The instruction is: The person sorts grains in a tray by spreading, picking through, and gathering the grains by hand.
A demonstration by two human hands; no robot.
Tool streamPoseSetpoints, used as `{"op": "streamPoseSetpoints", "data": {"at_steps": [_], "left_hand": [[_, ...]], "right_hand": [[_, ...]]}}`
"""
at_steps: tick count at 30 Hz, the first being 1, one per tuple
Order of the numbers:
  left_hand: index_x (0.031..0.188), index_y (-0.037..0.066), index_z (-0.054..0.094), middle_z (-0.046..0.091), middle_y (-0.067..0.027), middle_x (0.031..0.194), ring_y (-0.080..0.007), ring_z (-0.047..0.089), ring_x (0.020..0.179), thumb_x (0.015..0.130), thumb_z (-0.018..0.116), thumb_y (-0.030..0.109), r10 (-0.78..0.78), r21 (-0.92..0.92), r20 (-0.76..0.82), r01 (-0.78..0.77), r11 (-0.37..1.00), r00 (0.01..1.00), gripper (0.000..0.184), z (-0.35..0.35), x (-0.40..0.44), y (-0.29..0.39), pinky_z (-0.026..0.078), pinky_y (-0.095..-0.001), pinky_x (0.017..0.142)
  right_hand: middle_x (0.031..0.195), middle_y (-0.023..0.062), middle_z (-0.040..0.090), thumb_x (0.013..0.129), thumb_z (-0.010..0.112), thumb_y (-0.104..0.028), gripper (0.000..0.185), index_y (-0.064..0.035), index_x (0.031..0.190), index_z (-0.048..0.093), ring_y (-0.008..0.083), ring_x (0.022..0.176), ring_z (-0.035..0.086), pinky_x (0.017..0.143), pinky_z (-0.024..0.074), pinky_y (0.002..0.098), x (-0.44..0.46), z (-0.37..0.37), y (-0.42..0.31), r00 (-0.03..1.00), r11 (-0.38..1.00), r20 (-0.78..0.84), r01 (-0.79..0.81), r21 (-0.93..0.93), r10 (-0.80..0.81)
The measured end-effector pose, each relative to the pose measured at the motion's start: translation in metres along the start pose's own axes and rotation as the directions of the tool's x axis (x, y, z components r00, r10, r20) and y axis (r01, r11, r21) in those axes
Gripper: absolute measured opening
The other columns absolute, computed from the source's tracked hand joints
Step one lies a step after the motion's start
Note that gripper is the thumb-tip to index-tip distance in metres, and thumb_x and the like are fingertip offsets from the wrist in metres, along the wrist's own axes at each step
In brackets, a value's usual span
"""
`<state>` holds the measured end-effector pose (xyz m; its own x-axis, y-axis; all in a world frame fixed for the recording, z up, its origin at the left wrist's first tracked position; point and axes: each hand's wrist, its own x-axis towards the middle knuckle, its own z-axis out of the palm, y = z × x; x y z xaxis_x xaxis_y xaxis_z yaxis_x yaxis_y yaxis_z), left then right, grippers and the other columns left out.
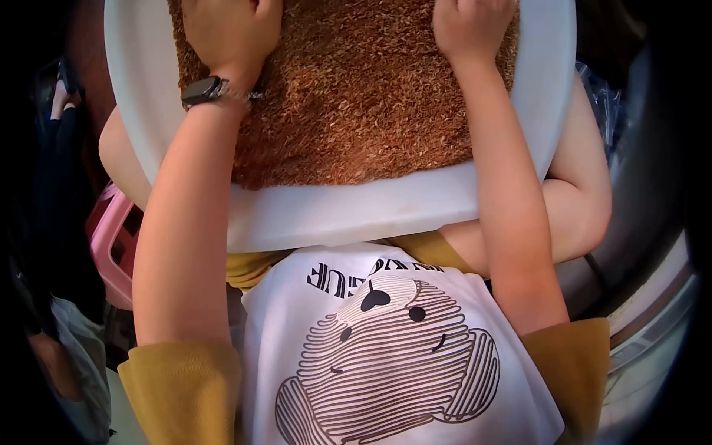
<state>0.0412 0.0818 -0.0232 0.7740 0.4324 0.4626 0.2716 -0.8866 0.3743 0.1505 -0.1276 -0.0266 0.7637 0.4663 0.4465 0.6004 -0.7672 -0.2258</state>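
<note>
Forearms run forward over the near rim of the white tray [356,215], wrists fairly straight. Brown flaky layer [348,96] on tray; I'd work it light and even, flakes kept inside the rim. Farther: left hand [231,33], right hand [475,28] well apart at its sides, backs up; fingers cropped, can't tell spread.

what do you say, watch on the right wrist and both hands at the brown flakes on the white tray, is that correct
No, the head view shows the watch on the left wrist, not the right. The left hand and right hand are both at the brown flakes on the white tray, as you say.
</note>
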Motion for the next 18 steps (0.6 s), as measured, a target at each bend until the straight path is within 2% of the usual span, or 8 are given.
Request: {"op": "streamPoseSetpoints", "data": {"at_steps": [6, 10, 11, 14, 18], "left_hand": [[0.127, 0.007, 0.058, 0.05, -0.0203, 0.134, -0.0395, 0.042, 0.128, 0.089, 0.051, 0.013, 0.023, 0.032, 0.022, -0.024, 0.999, 0.999, 0.04, -0.003, 0.004, 0.005, 0.03, -0.0461, 0.111], [0.13, 0.004, 0.055, 0.051, -0.0206, 0.133, -0.0397, 0.044, 0.126, 0.094, 0.045, 0.018, 0.062, -0.044, -0.004, -0.063, 0.997, 0.998, 0.039, 0.003, 0.005, -0.002, 0.03, -0.0452, 0.11], [0.133, 0.002, 0.052, 0.048, -0.0213, 0.137, -0.0395, 0.041, 0.131, 0.097, 0.043, 0.02, 0.046, -0.031, 0.036, -0.045, 0.998, 0.998, 0.042, 0.001, 0.004, -0.002, 0.029, -0.0446, 0.112], [0.14, 0.012, 0.048, 0.046, -0.0209, 0.141, -0.0409, 0.039, 0.133, 0.098, 0.043, 0.034, 0.087, -0.187, 0.03, -0.08, 0.979, 0.996, 0.048, 0.015, 0.001, -0.012, 0.034, -0.0457, 0.108], [0.139, 0.009, 0.049, 0.049, -0.0203, 0.139, -0.0385, 0.041, 0.133, 0.098, 0.043, 0.034, 0.054, -0.192, -0.059, -0.065, 0.979, 0.997, 0.048, 0.021, -0.001, -0.008, 0.035, -0.0442, 0.108]], "right_hand": [[0.13, 0.0192, 0.055, 0.097, 0.049, -0.027, 0.037, -0.0035, 0.124, 0.059, 0.0371, 0.124, 0.047, 0.106, 0.0343, 0.0463, 0.004, -0.002, 0.002, 0.999, 0.985, 0.022, -0.04, 0.167, 0.037], [0.132, 0.0206, 0.055, 0.097, 0.048, -0.027, 0.038, -0.0023, 0.124, 0.059, 0.0389, 0.128, 0.045, 0.108, 0.032, 0.0467, 0.003, -0.005, -0.002, 0.997, 0.958, 0.042, -0.078, 0.277, 0.069], [0.132, 0.0207, 0.054, 0.098, 0.047, -0.027, 0.038, -0.0022, 0.124, 0.059, 0.039, 0.128, 0.045, 0.109, 0.0314, 0.0467, 0.002, -0.005, -0.004, 0.997, 0.951, 0.038, -0.081, 0.299, 0.073], [0.135, 0.0208, 0.052, 0.099, 0.044, -0.03, 0.042, -0.0008, 0.126, 0.058, 0.0391, 0.131, 0.042, 0.111, 0.0289, 0.0465, 0.0, -0.003, -0.007, 0.996, 0.923, 0.048, -0.09, 0.375, 0.078], [0.139, 0.0199, 0.05, 0.101, 0.04, -0.032, 0.045, 0.0001, 0.129, 0.056, 0.0371, 0.134, 0.04, 0.112, 0.0275, 0.0457, -0.001, 0.001, -0.006, 0.996, 0.876, 0.043, -0.084, 0.474, 0.073]]}}
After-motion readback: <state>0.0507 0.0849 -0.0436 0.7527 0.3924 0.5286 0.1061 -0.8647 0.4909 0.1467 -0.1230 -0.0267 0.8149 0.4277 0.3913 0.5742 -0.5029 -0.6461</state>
